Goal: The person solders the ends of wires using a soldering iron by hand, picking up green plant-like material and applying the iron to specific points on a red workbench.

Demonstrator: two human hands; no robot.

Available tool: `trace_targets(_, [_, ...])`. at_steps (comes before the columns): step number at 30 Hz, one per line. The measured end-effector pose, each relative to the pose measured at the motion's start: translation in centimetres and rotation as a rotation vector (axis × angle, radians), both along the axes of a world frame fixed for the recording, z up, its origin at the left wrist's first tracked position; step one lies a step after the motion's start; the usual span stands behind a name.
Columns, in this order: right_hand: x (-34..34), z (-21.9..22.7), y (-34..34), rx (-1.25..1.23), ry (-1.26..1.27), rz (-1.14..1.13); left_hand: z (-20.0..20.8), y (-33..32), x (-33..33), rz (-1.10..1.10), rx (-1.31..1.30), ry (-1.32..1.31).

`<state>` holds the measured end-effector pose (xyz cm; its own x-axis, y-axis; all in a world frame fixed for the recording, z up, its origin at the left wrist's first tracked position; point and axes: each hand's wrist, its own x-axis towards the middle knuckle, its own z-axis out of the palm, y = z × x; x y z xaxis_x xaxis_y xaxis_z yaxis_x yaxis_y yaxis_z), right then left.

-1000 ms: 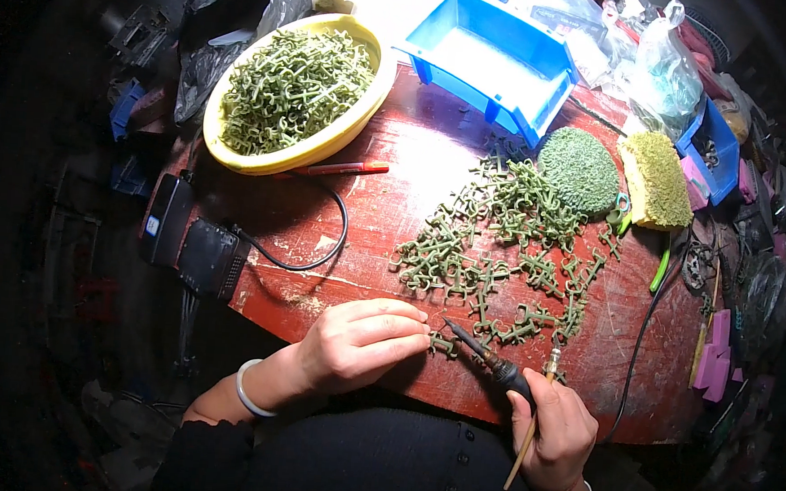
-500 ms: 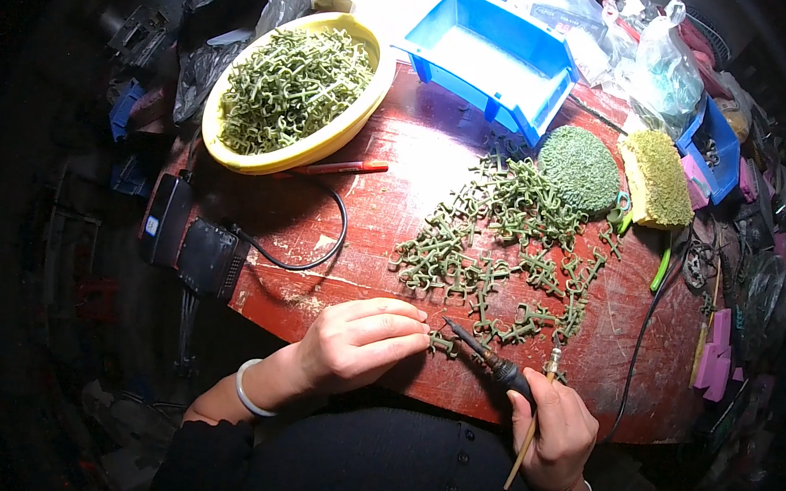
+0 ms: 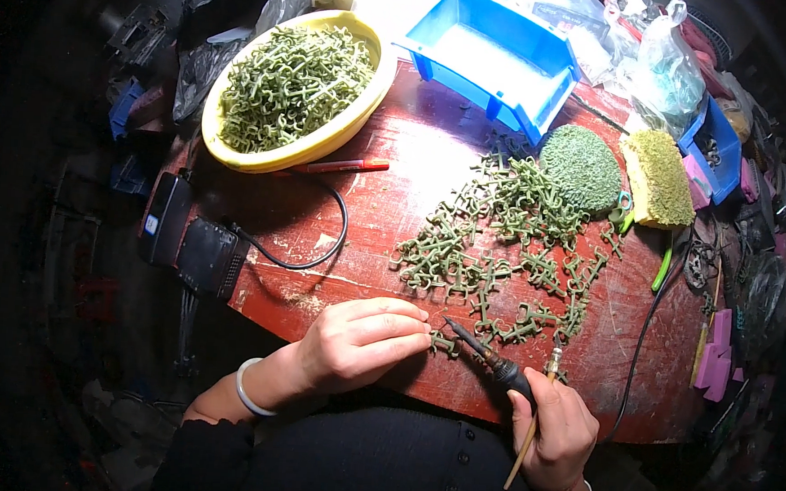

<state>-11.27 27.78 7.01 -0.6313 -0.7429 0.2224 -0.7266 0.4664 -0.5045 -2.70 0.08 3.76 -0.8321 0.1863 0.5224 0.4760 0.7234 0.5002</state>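
Quietly, a person bends over a red table (image 3: 367, 226), the left hand (image 3: 351, 342) facing the right (image 3: 560, 427) across a soldering iron (image 3: 494, 361). The left fingers lie bent and drawn together, the thumb hidden; whether they pinch anything cannot be told from where I stand. Just beyond their tips sits a small green piece (image 3: 444, 344), too close to say if it touches. The right fingers are curled snugly around the iron's black handle, and a thin wooden-handled tool (image 3: 523, 450) is tucked in the same grip. The iron slants toward the left fingertips, its tip just beside them. A loose spread of like green pieces (image 3: 502, 225) lies ahead of both hands; farther off, ahead and left of the left fingers, a yellow bowl (image 3: 346, 136) is heaped with more. Ahead of the right fingers, past the spread, rests a domed green lump (image 3: 581, 169). By the look of it, close work at the iron's tip is in hand; the next move calls for steady left fingers, well clear of the heat.
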Motion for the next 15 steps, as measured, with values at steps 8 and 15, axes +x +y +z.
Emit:
trace_targets(8, [-0.01,-0.06,0.06,-0.001,0.007,0.002,0.0,-0.07,0.04,-0.002,-0.007,-0.006])
trace_targets(15, [0.0,-0.07,0.13,0.002,-0.007,0.0,-0.16,-0.02,0.08,-0.001,-0.001,-0.005])
